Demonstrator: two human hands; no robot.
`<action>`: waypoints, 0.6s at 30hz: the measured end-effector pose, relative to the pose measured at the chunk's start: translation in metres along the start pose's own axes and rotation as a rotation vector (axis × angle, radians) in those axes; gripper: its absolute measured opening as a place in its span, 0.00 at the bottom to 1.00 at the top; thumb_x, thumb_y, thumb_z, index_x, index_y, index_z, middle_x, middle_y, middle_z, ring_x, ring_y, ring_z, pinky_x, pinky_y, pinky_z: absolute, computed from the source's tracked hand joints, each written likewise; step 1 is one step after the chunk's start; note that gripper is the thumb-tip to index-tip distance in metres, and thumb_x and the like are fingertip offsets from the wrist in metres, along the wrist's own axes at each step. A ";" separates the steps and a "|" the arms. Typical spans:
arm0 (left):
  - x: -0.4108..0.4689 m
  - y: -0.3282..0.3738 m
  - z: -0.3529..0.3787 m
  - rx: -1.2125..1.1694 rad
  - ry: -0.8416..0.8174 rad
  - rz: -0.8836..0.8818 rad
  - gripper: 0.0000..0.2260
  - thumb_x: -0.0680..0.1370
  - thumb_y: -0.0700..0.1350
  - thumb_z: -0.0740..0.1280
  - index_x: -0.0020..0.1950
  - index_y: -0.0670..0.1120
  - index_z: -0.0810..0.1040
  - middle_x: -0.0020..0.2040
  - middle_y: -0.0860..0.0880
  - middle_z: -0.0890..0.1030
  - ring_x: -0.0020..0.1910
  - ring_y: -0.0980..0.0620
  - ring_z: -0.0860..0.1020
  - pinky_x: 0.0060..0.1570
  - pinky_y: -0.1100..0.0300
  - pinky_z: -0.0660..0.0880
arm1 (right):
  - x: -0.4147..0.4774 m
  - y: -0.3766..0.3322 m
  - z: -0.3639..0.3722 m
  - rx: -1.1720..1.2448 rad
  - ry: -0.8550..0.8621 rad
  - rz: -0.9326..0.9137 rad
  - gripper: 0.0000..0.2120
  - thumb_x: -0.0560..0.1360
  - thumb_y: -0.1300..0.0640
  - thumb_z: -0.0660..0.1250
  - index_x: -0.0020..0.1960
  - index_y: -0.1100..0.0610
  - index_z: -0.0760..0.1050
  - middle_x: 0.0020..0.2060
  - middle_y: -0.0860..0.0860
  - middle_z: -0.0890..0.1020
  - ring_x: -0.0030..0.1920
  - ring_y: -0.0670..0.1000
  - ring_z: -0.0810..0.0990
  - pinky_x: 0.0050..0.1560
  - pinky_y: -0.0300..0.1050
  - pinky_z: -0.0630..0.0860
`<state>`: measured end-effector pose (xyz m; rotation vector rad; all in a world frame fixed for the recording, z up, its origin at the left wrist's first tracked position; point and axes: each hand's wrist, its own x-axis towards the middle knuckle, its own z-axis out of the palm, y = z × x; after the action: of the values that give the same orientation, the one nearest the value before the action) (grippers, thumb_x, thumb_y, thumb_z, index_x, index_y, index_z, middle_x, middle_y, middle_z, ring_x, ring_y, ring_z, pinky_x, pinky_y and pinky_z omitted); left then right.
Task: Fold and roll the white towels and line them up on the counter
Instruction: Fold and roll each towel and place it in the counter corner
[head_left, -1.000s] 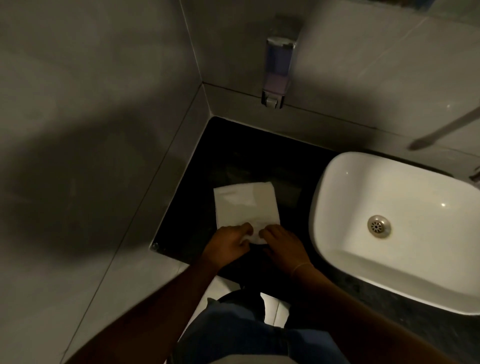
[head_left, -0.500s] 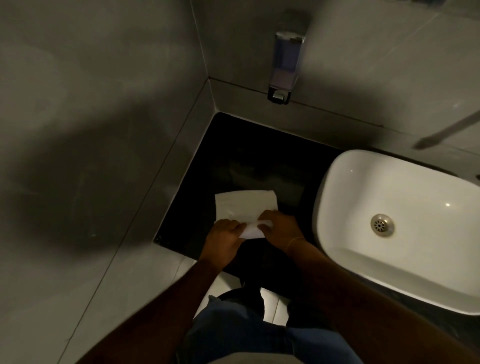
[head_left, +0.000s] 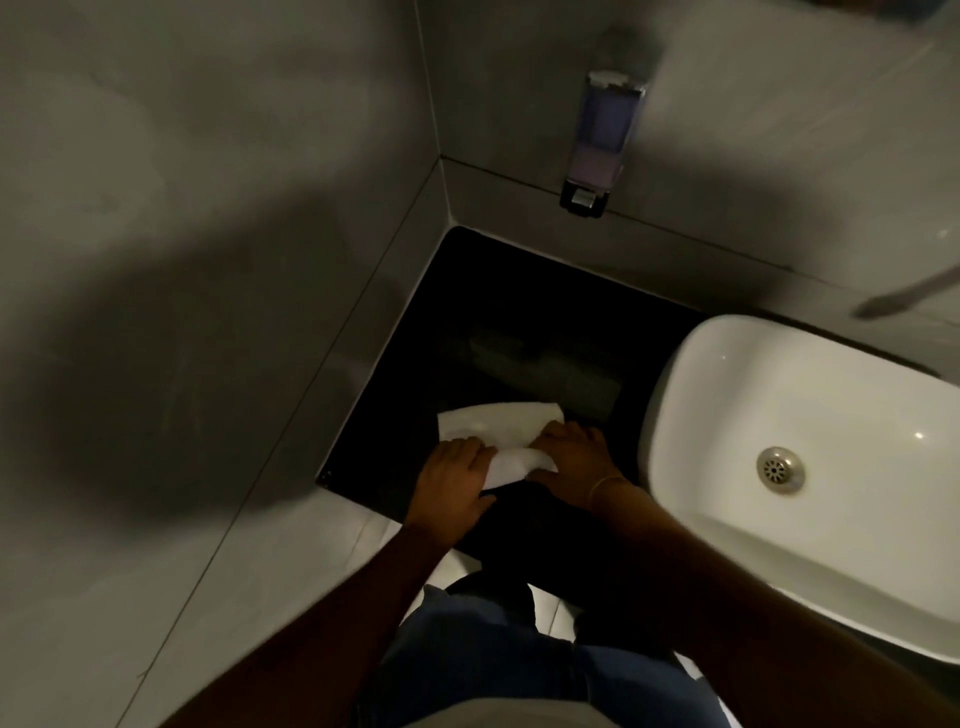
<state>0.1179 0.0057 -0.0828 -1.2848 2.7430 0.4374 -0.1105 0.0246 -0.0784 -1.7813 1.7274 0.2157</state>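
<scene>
Head view: left hand (head_left: 451, 480) and right hand (head_left: 574, 457), grip closed on half-rolled white towel (head_left: 498, 423)

I see a white sink (head_left: 810, 467) at 3 o'clock. It has a round metal drain (head_left: 780, 469) in the bottom. A soap dispenser (head_left: 602, 145) hangs on the grey wall (head_left: 208, 182) at 1 o'clock, with pale purple stuff inside. A thin grey bar (head_left: 909, 296) pokes in at 2 o'clock, too blurry for me to tell what it is. Blue jeans (head_left: 498, 660) show at 6 o'clock, over a pale tiled floor (head_left: 374, 540).
</scene>
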 end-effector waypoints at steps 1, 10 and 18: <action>-0.002 0.000 -0.001 -0.021 0.020 0.011 0.26 0.73 0.58 0.66 0.70 0.49 0.73 0.59 0.46 0.79 0.55 0.43 0.79 0.58 0.48 0.76 | 0.002 0.001 -0.005 -0.023 -0.077 0.021 0.24 0.75 0.36 0.61 0.69 0.44 0.71 0.65 0.50 0.74 0.64 0.56 0.71 0.65 0.55 0.63; 0.020 -0.026 -0.016 -0.314 -0.054 -0.084 0.20 0.79 0.62 0.62 0.66 0.54 0.77 0.65 0.50 0.76 0.63 0.46 0.75 0.68 0.47 0.70 | -0.019 -0.007 -0.004 -0.023 0.199 -0.057 0.30 0.72 0.35 0.66 0.70 0.46 0.68 0.68 0.49 0.74 0.69 0.53 0.69 0.71 0.54 0.59; 0.029 -0.017 -0.022 -0.299 0.281 -0.402 0.15 0.79 0.59 0.64 0.64 0.57 0.76 0.62 0.53 0.77 0.63 0.52 0.74 0.68 0.51 0.67 | 0.014 -0.002 -0.022 0.072 0.061 0.042 0.23 0.74 0.33 0.60 0.64 0.41 0.72 0.62 0.48 0.79 0.62 0.54 0.77 0.66 0.53 0.67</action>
<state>0.1135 -0.0323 -0.0710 -2.0614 2.5874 0.6907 -0.1139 0.0009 -0.0681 -1.7174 1.7938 0.1163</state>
